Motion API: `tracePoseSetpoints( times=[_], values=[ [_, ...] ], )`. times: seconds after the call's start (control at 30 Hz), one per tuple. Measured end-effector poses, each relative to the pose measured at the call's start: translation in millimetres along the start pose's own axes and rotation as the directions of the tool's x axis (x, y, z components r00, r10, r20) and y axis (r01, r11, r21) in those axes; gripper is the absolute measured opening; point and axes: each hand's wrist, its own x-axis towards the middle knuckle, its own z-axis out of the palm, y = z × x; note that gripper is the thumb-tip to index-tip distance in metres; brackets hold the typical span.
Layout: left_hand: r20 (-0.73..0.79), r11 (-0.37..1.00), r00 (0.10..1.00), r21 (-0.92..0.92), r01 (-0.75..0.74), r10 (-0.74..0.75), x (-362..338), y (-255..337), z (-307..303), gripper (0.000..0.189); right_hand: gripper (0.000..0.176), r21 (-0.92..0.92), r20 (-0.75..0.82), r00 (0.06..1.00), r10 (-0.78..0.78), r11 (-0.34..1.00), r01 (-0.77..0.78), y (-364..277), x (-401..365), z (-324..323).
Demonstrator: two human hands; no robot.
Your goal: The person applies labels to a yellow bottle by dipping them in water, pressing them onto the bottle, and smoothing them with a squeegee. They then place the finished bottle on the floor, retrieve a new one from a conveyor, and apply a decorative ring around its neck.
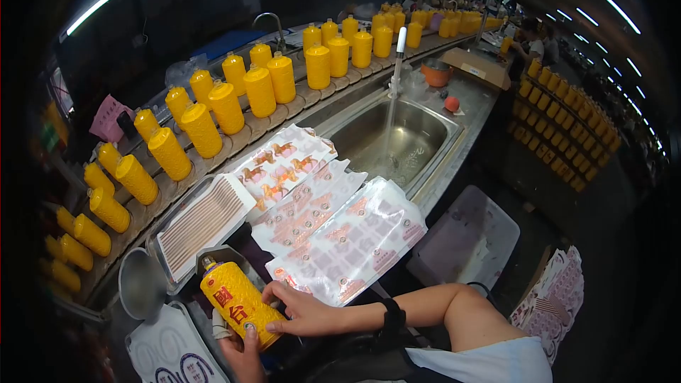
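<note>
A yellow textured bottle (237, 296) with red characters lies tilted in my two hands at the bottom left, its neck pointing up and left. My left hand (242, 354) wraps round its lower side, with the thumb on the yellow surface near a small round mark. From the right, my right hand (306, 312) touches the bottle's lower end with thumb and fingers. Just beyond are sheets of pink and red decals (347, 241), a sheet with orange horse figures (278, 170) and a tray of brown-striped strips (206, 223).
Rows of yellow bottles (260, 92) stand on a slatted conveyor (301, 103). Water runs from a tap into a metal sink (443, 135). A grey bowl (142, 284), a plastic bin (464, 237) and an orange pot (435, 73) are nearby. People are at the far right.
</note>
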Motion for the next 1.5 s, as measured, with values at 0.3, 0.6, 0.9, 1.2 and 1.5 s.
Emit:
tracePoseSetpoints(
  times=[0.3, 0.6, 0.9, 1.2, 1.5],
  values=[
    [-0.059, 0.982, 0.997, -0.185, 0.034, -0.046, 3, -17, -3, 0.072, 0.058, -0.016, 0.009, 0.996, 0.094, 0.995, -0.094, -7, 0, -3],
    [0.049, 0.933, 0.997, -0.353, 0.069, -0.055, -8, -28, -30, 0.064, 0.041, 0.256, 0.060, 0.983, 0.173, 0.949, -0.182, -17, -3, -9],
    [0.057, 0.953, 0.998, -0.303, -0.005, 0.023, -12, -33, -28, 0.074, 0.049, 0.212, -0.017, 0.987, 0.161, 0.965, -0.154, -18, -4, 1],
    [0.055, 0.937, 0.998, -0.349, 0.004, 0.016, -13, -41, -29, 0.072, 0.049, 0.179, -0.031, 0.984, 0.175, 0.969, -0.167, -17, -3, 3],
    [0.085, 0.911, 0.996, -0.407, 0.066, -0.035, -13, -43, -36, 0.065, 0.048, 0.218, -0.021, 0.975, 0.222, 0.952, -0.212, -26, -4, 3]
  ],
)
